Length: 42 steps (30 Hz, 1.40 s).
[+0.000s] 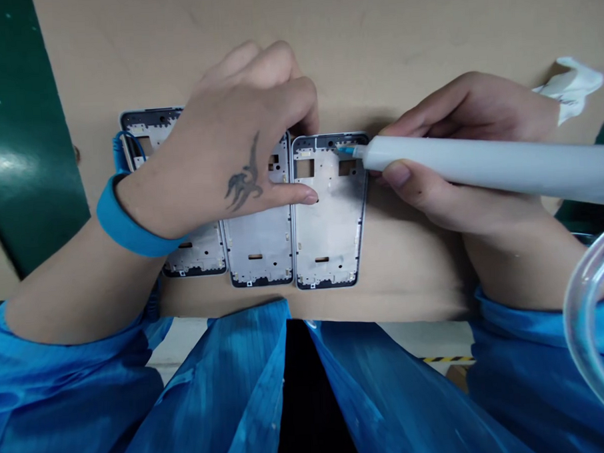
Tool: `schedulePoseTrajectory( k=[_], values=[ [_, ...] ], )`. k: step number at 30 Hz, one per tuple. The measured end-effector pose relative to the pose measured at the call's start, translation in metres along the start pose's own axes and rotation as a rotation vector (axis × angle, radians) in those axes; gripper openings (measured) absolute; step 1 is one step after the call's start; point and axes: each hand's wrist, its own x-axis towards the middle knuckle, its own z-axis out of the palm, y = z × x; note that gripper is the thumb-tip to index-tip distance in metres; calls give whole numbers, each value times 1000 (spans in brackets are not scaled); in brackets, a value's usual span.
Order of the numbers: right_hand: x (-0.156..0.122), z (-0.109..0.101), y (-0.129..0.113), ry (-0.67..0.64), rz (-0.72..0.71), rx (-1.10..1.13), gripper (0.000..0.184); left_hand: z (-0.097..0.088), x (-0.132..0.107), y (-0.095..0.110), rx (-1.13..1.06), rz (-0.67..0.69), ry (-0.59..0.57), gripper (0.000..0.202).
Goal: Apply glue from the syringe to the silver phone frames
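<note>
Three metal phone frames lie side by side: a left frame [198, 258], a middle frame [260, 238] and a right frame [332, 218]. My left hand [248, 129] reaches across the first two, hiding much of them. Its thumb presses on the right frame's face, while the curled fingers sit by that frame's top left corner. My right hand [444, 173] is closed around a white dispensing syringe [479, 162], held nearly level. The syringe's bluish nozzle [349, 149] points at the upper right part of the right frame; whether it touches is unclear.
The frames lie on a tan work surface [408, 268] close to its front edge. A clear hose [581, 314] curves at the right. A blue wrist strap [131, 220] with a cord circles my left wrist. Green surface [22, 125] shows at the left; white material [571, 88] hangs by my right wrist.
</note>
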Motion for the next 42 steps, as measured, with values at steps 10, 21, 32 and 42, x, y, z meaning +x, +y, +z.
schedulePoseTrajectory(
  k=[10,21,32,42],
  values=[
    [-1,2,-1,44,7,-14,33,-2,-2,-1,54,45,15,49],
    [-2,7,-3,77,-37,-29,37,2,-1,1,0,-8,25,56],
    [-3,0,4,61,50,-138,39,-1,-1,-1,-72,8,-6,63],
    [-1,11,-11,48,-2,-143,33,0,-4,0,-92,20,10,59]
  ],
)
